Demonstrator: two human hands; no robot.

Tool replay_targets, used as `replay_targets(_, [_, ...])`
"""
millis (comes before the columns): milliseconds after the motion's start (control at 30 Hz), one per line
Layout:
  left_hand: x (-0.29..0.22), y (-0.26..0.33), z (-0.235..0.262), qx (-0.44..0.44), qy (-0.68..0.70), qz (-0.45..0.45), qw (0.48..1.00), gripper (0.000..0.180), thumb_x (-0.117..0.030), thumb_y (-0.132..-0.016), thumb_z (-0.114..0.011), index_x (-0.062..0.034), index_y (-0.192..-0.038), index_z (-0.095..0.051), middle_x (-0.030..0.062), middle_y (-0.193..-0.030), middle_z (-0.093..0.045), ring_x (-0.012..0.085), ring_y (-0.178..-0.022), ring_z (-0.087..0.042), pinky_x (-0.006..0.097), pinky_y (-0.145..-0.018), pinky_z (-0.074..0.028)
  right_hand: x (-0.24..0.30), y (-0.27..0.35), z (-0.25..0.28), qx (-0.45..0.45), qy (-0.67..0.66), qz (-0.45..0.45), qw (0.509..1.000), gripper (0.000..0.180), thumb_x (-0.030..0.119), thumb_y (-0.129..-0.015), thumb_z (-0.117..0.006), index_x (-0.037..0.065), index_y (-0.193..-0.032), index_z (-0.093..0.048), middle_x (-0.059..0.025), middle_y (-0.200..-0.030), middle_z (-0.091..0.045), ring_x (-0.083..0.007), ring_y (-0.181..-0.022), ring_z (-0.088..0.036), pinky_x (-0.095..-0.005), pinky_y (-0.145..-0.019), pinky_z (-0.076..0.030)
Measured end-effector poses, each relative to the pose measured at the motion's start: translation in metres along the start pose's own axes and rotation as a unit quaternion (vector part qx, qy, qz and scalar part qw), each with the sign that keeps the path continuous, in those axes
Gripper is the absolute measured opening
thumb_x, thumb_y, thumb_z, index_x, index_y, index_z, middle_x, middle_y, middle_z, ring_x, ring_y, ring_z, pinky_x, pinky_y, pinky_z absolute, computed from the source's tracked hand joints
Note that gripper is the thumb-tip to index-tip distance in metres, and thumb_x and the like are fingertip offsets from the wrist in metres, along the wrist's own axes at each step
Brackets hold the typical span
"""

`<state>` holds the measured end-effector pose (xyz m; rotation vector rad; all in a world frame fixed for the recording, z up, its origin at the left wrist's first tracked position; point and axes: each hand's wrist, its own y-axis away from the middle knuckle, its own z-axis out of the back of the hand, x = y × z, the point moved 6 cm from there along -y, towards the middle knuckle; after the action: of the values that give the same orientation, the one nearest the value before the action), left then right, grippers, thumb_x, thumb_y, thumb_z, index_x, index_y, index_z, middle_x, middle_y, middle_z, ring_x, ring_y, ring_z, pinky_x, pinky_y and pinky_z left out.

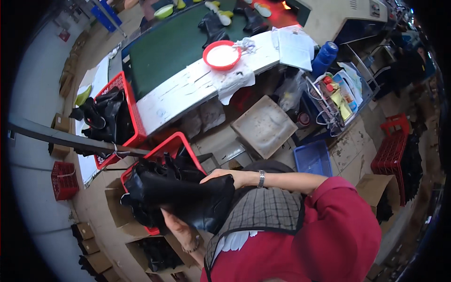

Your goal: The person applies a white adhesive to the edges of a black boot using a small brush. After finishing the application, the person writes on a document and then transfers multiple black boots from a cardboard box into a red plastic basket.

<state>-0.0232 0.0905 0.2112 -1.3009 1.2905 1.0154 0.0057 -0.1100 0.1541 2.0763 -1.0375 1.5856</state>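
Observation:
A black boot (205, 203) lies across both my hands, close to my checked apron. From below, my left hand (175, 226) supports it, with the fingers partly hidden behind the boot. On its upper side, my right hand (224, 176) grips the boot, a metal watch on that wrist. Just beyond, more black boots (174, 165) are heaped in a red basket (180, 137), and the held boot overlaps this pile.
A second red basket (126, 89) of black boots stands at left by a metal bar (42, 133). Ahead are a green belt (162, 58), a white ledge (171, 96) and a red bowl (210, 61). Right of it sit a stool (265, 126) and blue bin (314, 159).

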Motion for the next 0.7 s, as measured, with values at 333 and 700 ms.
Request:
replay_targets(333, [-0.024, -0.089, -0.067, 0.258, 0.488, -0.098, 0.828, 0.107, -0.064, -0.091, -0.063, -0.0074, -0.162, -0.008, 0.0326, -0.153, -0.036, 0.0479, -0.135, -0.048, 0.060, -0.113, -0.040, -0.054, -0.038, -0.008, -0.026, -0.359, -0.197, 0.912, 0.056, -0.008, -0.079, -0.080, 0.003, -0.130, -0.060, -0.0067, -0.125, -0.066, -0.0132, -0.111, -0.062, -0.0307, -0.096, -0.054])
replay_targets(700, [-0.023, -0.122, -0.062, 0.190, 0.516, -0.150, 0.822, 0.109, -0.052, -0.082, -0.079, -0.0040, -0.159, -0.018, 0.0220, -0.143, -0.047, 0.0396, -0.116, -0.059, 0.058, -0.102, -0.048, -0.039, -0.067, 0.007, 0.103, -0.312, -0.214, 0.920, 0.033, 0.006, -0.088, -0.075, -0.002, -0.119, -0.066, -0.0045, -0.109, -0.072, -0.0107, -0.096, -0.064, -0.0279, -0.083, -0.055])
